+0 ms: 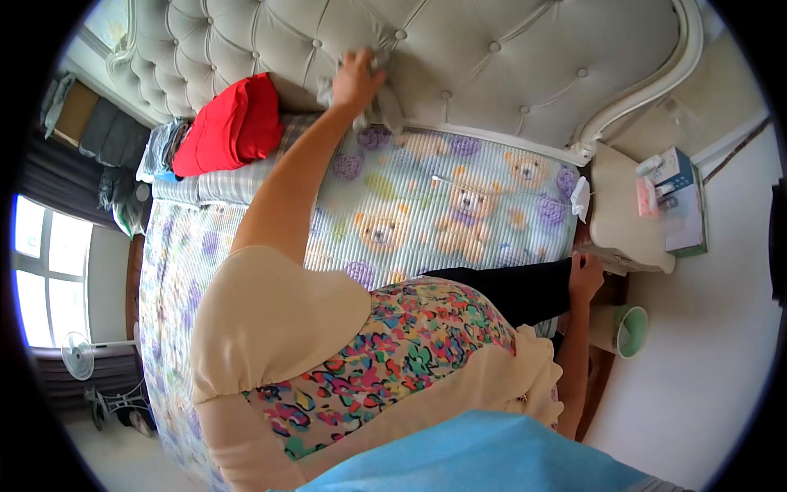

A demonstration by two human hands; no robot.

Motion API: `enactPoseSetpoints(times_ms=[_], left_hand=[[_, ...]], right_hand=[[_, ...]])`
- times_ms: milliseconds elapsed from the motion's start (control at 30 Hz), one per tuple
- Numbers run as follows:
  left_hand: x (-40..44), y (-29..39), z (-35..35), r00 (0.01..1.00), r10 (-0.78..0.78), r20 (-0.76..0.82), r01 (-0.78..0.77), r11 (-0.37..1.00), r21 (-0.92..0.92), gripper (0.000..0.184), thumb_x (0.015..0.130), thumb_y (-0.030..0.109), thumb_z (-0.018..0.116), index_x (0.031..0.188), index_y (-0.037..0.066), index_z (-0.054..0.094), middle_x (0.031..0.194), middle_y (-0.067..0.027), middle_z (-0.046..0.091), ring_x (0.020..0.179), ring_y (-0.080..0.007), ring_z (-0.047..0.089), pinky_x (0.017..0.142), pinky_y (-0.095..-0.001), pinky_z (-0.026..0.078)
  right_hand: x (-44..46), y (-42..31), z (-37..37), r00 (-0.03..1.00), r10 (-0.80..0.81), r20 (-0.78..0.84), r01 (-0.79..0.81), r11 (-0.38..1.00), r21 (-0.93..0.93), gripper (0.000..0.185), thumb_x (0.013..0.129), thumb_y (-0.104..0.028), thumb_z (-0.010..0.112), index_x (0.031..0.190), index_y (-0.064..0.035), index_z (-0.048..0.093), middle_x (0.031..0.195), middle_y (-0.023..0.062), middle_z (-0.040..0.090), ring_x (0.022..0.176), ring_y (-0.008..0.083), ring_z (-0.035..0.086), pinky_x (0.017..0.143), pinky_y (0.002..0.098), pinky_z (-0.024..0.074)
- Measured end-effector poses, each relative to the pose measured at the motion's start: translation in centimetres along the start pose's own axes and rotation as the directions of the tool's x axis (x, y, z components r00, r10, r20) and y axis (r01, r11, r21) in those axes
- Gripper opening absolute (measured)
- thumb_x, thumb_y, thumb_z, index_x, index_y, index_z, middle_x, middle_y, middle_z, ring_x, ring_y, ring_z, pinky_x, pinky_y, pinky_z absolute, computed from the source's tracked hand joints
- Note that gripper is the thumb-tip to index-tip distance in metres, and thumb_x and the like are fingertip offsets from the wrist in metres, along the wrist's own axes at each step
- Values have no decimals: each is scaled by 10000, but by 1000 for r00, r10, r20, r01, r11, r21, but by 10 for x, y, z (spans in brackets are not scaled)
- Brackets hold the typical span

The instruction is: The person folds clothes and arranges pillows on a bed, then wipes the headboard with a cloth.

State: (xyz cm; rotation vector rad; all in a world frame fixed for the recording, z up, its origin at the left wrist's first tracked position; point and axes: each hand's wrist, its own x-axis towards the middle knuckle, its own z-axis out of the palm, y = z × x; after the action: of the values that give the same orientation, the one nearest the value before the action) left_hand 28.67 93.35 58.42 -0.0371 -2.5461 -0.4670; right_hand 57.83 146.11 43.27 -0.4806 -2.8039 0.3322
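My left hand (358, 80) is closed on a pale grey cloth (387, 107), pressed against the tufted headboard (459, 49). The cloth hangs below my fingers toward the mattress edge. Lower right, my right hand (585, 279) rests beside the knee of my black trousers (508, 291), close to the front of the cream nightstand (627, 209). Its fingers look partly bent and apart, with nothing visible in them. Under my left arm lies the bed cover (418, 209), printed with bears and purple flowers.
A folded red cloth (234, 127) and stacked clothes (164, 148) lie by the headboard on the left. Boxes (682, 201) stand on the nightstand, with a tissue (580, 199) at its side. A green-lined bin (631, 331) stands below. A white fan (78, 356) is far left.
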Motion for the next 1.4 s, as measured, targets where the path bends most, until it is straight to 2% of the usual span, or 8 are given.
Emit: enactPoseSetpoints(times_ms=[133,333,467,667,800,1067,1233,1400], left_hand=[[-20,-23,-4,985,-154,82,158,987,-43,453,746,335,715,1142,149,593,1099,-148,573,973,-369,614,829,-451,505],[121,0,-111,710,-73,-701,-42,989,-145,451,768,311,724,1122,78,570,1082,-219,540,969,-400,582,827,-463,472],[157,30,-143,798,-184,-575,153,983,-102,555,840,349,647,1252,5,506,1087,-270,559,988,-423,551,878,-466,437],[33,-17,11,872,-195,-448,185,980,-67,528,775,423,674,1165,88,556,1167,-217,538,1008,-435,582,825,-506,476],[-39,-19,25,930,-351,113,359,932,-56,583,793,461,637,1252,115,543,1186,-198,569,1056,-413,576,902,-476,461],[112,52,-102,775,-180,-605,69,977,-202,550,841,342,641,1245,-7,507,1049,-258,576,979,-418,552,865,-472,435],[84,57,-38,760,24,-650,-60,998,-34,437,761,191,716,1142,43,562,1033,-223,561,990,-431,531,847,-481,434],[-8,-3,19,983,109,-150,-111,994,-3,393,699,267,759,1017,129,573,1109,-161,495,923,-411,579,738,-494,489]], right_hand=[[-15,10,-6,997,-40,-59,44,997,70,235,857,-300,603,782,-78,615,842,106,608,866,339,580,735,474,461],[-8,13,3,990,-82,-110,90,994,65,262,862,-318,600,787,-67,593,853,107,608,852,343,580,728,482,461],[-7,5,2,996,-22,-83,25,999,34,250,863,-325,613,788,-86,613,815,93,607,851,335,586,736,480,448],[-7,6,2,997,-30,-74,29,1000,-10,251,859,-326,617,786,-86,611,798,97,600,822,338,587,698,480,454],[-14,8,-6,993,-75,-95,79,996,38,237,858,-309,618,779,-86,605,798,98,595,803,337,583,680,477,457],[-9,6,-4,990,-85,-113,93,993,66,202,856,-270,611,770,-88,588,803,87,587,794,326,573,678,467,456],[-5,-1,-5,993,-55,-108,59,997,38,207,855,-269,606,768,-83,583,796,87,582,788,327,571,677,468,455],[-8,5,0,997,-2,-77,4,1000,28,214,858,-277,595,767,-84,585,800,89,581,804,332,574,688,466,457]])
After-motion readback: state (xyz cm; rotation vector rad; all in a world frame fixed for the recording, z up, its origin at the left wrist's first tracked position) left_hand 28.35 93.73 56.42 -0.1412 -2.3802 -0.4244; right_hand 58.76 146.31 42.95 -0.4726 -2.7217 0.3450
